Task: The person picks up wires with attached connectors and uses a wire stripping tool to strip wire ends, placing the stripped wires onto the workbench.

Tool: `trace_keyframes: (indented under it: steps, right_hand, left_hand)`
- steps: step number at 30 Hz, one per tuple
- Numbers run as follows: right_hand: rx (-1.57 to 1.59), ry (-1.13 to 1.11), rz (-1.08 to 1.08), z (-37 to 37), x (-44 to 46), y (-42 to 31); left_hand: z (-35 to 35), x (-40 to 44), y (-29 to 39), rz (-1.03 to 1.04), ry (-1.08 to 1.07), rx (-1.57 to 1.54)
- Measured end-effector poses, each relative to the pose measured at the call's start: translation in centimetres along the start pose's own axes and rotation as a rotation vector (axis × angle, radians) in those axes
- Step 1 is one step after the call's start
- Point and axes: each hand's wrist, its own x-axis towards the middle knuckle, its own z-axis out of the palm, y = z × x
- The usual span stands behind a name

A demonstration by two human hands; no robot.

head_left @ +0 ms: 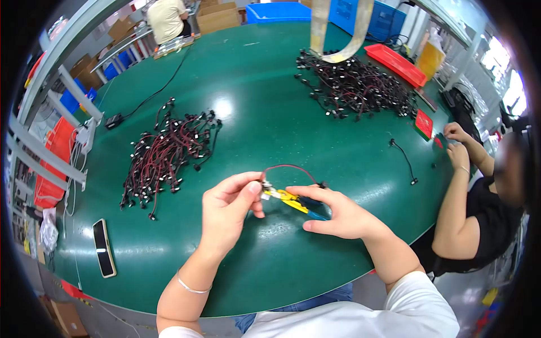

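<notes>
My left hand (226, 207) pinches the end of a short red-and-black cable (288, 165) between thumb and fingers, where a small white connector shows in part. From there the cable arches over to a black end beside my right hand (350, 215). That hand is closed around a pair of pliers (294, 204) with yellow and dark blue handles. The tips of the pliers meet the connector at my left fingertips; the fingers partly hide the contact. Left of my hands lies a loose pile of similar cables (169, 152) on the green table (253, 112).
A larger cable heap (360, 84) lies at the back right, near a red tray (396, 65). One single cable (403, 160) lies before a co-worker's hands (457, 141). A phone (103, 248) rests at the left edge. A black adapter (114, 121) trails its cord.
</notes>
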Motion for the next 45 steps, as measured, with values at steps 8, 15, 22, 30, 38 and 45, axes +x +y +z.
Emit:
trace_keyframes:
  steps: [8,15,22,30,38,45]
  right_hand:
    - [-0.018,0.020,0.013,0.0,0.0,0.4]
    - [0.049,0.036,0.050,0.1,0.1,0.4]
    - [-0.020,0.031,0.013,-0.3,0.2,-0.1]
    - [0.109,-0.007,0.051,-0.6,0.2,0.0]
    - [0.265,-0.077,0.061,-0.5,0.3,0.3]
    - [0.210,-0.068,0.045,-0.5,0.3,0.4]
  left_hand:
    - [-0.3,0.0,0.1,0.111,0.047,0.234]
    - [-0.7,0.6,-0.1,0.189,-0.058,0.255]
    - [-0.9,0.8,-0.5,0.358,0.043,0.485]
    - [-0.5,0.4,0.0,0.340,-0.014,0.498]
    - [-0.6,0.3,-0.1,0.342,-0.063,0.520]
    - [-1.0,0.3,-0.7,0.404,-0.061,0.576]
